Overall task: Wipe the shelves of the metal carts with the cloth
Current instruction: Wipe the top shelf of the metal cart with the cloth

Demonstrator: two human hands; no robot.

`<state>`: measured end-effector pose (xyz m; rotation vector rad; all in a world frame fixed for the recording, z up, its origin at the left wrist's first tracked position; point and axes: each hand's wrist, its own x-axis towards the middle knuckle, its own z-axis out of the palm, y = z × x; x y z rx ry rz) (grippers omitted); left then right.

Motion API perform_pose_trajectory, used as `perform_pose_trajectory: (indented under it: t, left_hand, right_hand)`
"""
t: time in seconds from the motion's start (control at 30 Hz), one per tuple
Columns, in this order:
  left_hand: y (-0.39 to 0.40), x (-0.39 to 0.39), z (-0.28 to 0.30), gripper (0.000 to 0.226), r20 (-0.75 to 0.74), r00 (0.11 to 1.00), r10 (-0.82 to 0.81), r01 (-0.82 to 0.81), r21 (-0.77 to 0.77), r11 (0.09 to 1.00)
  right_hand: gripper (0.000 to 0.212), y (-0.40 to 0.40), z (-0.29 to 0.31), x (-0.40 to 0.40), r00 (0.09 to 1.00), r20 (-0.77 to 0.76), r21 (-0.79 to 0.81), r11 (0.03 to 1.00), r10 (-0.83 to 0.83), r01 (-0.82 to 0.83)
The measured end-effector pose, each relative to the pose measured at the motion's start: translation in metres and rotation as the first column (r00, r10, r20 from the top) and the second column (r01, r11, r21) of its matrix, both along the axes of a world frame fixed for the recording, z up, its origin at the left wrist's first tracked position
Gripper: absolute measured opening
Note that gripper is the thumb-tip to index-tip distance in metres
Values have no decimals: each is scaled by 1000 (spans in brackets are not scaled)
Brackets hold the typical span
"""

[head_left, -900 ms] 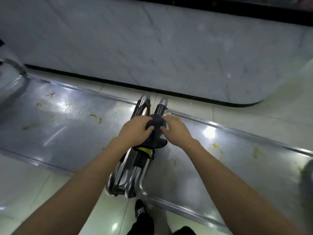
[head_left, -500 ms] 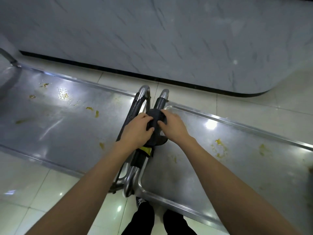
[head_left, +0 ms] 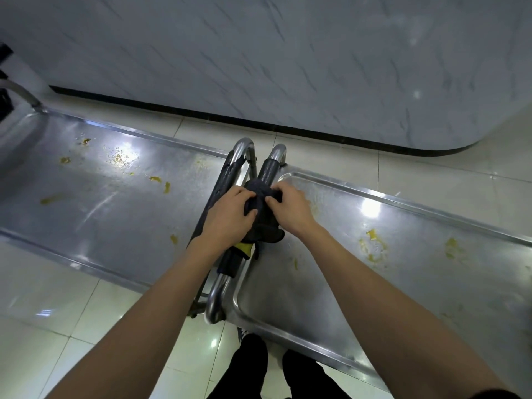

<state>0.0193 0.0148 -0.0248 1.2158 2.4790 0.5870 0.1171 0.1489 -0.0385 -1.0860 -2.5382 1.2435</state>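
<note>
Both hands, left hand and right hand, pinch the dark cloth bunched over the cart handles; soiled shelves run long-axis left-right, one nearer each hand.

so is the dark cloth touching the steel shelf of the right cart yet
Apart. The head view shows the dark grey cloth bunched between both hands over the padded cart handles, with the flat steel shelf of the right cart beside it.

The single camera sits on the person's head, looking steeply down and forward, close above both forearms. Two cart shelves spread toward nine and three o'clock, the marble wall at twelve.
</note>
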Motion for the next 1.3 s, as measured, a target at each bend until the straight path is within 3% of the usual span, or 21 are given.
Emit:
perform_pose_trajectory:
  t: [0.23,0.37,0.5,0.63,0.77,1.1,1.3]
  left_hand:
    - [-3,-1,-1,43,2,1000,7,-7,6,1000]
    - [-2,-3,5,40,4,1000,9,-9,63,998]
    - [9,-6,20,45,-20,1000,-3,5,130,992]
    - [27,-4,36,53,-52,992,-118,124,126,984]
    - [48,11,49,44,-75,956,-283,291,113,950]
    - [94,65,50,23,265,916,-300,232,261,937]
    - [114,90,43,18,350,898,-268,161,304,939]
  right_hand:
    - [24,-3,8,-6,998,60,-17,999,32,-31]
    - [14,0,17,-2,1000,27,89,996,2,-5]
    - [18,1,30,16,999,-44,207,978,29,-19]
    - [22,7,41,40,987,-153,212,977,43,-10]
    - [24,17,48,63,969,-249,217,974,-12,68]
    - [24,45,54,118,932,-320,303,913,-172,273]
    - [58,27,33,152,878,-346,230,877,-331,421]
